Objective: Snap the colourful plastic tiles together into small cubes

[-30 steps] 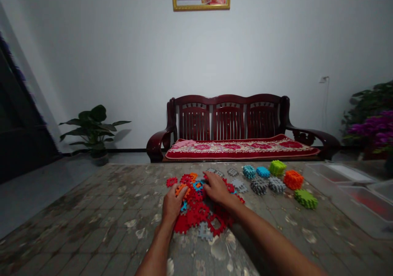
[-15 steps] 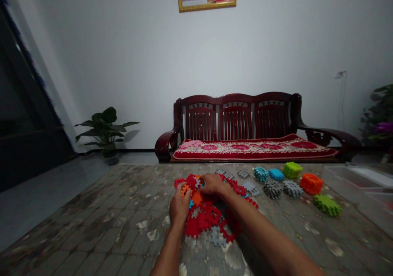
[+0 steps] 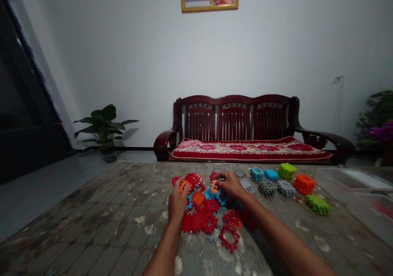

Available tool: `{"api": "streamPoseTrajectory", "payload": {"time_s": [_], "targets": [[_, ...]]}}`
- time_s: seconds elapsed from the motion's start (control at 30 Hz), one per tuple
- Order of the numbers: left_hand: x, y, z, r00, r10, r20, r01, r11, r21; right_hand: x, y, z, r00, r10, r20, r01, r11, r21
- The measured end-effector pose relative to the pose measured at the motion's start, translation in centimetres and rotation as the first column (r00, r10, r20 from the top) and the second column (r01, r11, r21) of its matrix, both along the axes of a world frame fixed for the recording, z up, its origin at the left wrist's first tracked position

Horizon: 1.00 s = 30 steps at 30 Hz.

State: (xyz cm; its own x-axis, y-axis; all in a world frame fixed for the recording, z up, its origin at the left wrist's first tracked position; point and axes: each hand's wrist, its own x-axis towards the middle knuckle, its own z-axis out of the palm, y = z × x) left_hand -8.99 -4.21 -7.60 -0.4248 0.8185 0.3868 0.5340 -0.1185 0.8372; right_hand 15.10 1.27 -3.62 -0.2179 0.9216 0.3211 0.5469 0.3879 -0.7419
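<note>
Okay so your left hand is curled down at the near-left edge of a messy pile of flat red plastic tiles with gear-like notched edges, its fingers over a small orange notched tile. Your right hand is at the far side of the same pile, fingertips right at a second small orange notched tile, with bright blue notched tiles just below it. Both hands look bent around the pieces, but honestly I can't tell from this view if either one is actually gripping. The pile sits on a mottled grey-brown patterned table cover. To its right is a loose row of neat stacks: blue, dark grey, lime green, orange and green. Clear plastic storage bins sit at the right edge, and a dark red wooden sofa stands beyond the table.
</note>
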Motion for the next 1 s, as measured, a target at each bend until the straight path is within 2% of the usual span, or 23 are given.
{"api": "streamPoseTrajectory", "payload": {"time_s": [0.1,0.2,0.3,0.4,0.47,0.57,0.63,0.7,0.77,0.87,0.93,1.0], "targets": [[0.3,-0.2,0.3,0.996,-0.086,0.016,0.085,0.996,0.026,2.2,-0.5,0.0,0.987,-0.074,-0.146,0.064,0.996,-0.069],[0.8,-0.5,0.5,0.983,-0.185,0.013,0.184,0.982,0.045,4.1,-1.5,-0.4,0.973,-0.097,-0.21,0.079,0.993,-0.092],[1.3,-0.8,0.7,0.963,-0.267,0.017,0.267,0.963,0.034,5.4,-2.7,-1.1,0.976,-0.169,-0.138,0.17,0.985,0.0],[1.7,-1.0,0.8,0.94,-0.34,0.02,0.34,0.94,0.018,5.7,-4.0,-1.3,0.971,-0.235,0.044,0.227,0.964,0.134],[1.8,-1.1,0.7,0.92,-0.391,0.0,0.391,0.92,0.01,5.6,-4.9,-0.8,0.967,-0.2,0.156,0.167,0.965,0.203],[1.8,-1.2,0.4,0.905,-0.422,-0.048,0.423,0.906,-0.002,5.2,-6.1,0.3,0.957,-0.068,0.281,-0.002,0.97,0.243],[1.5,-1.1,0.3,0.917,-0.394,-0.068,0.395,0.919,0.001,5.1,-6.6,0.9,0.943,0.01,0.331,-0.091,0.969,0.23],[1.2,-0.9,0.2,0.941,-0.328,-0.084,0.33,0.944,0.018,5.3,-6.8,1.1,0.946,0.034,0.321,-0.107,0.971,0.214],[0.8,-0.7,0.1,0.966,-0.241,-0.094,0.245,0.969,0.039,5.6,-6.7,1.0,0.975,0.001,0.224,-0.053,0.973,0.226],[0.2,-0.3,0.1,0.992,-0.102,-0.073,0.104,0.994,0.036,6.3,-6.3,0.6,0.994,-0.091,-0.058,0.102,0.97,0.222],[-0.2,-0.3,0.1,0.998,-0.016,-0.061,0.016,1.0,0.013,6.9,-6.3,0.4,0.951,-0.141,-0.276,0.177,0.978,0.109],[-0.6,-0.4,0.2,0.996,0.061,-0.066,-0.063,0.998,-0.025,7.6,-6.5,0.1,0.864,-0.214,-0.456,0.203,0.976,-0.073]]}}
